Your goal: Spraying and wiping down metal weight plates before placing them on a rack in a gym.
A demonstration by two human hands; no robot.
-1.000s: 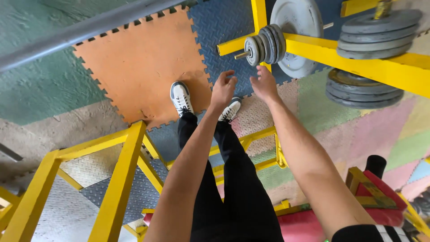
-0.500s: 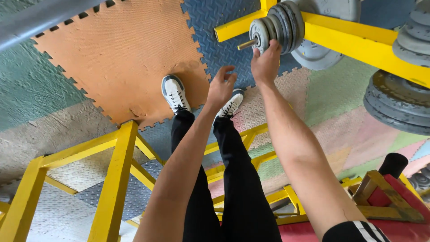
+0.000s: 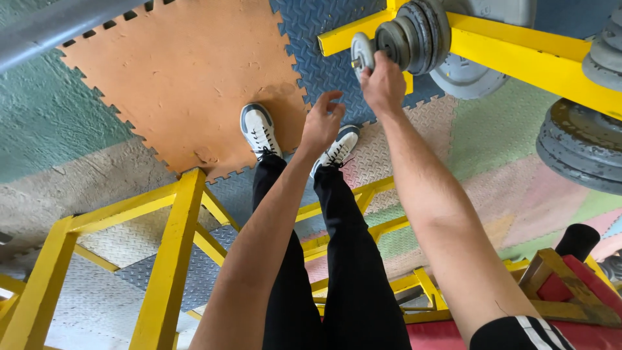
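Head view: right hand [image 3: 383, 83] grip now slides small plate [image 3: 362, 53] outward; left hand [image 3: 322, 123] spread.

Right hand [image 3: 383, 83] outstretched, fingers curled in grip; left hand [image 3: 322, 121] open, loose.

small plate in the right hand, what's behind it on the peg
Behind the small plate held by the right hand, a row of grey plates sits against the yellow rack. The peg itself is mostly covered.

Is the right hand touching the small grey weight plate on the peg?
Touching: in the head view the right hand grips the small grey plate at its lower edge.
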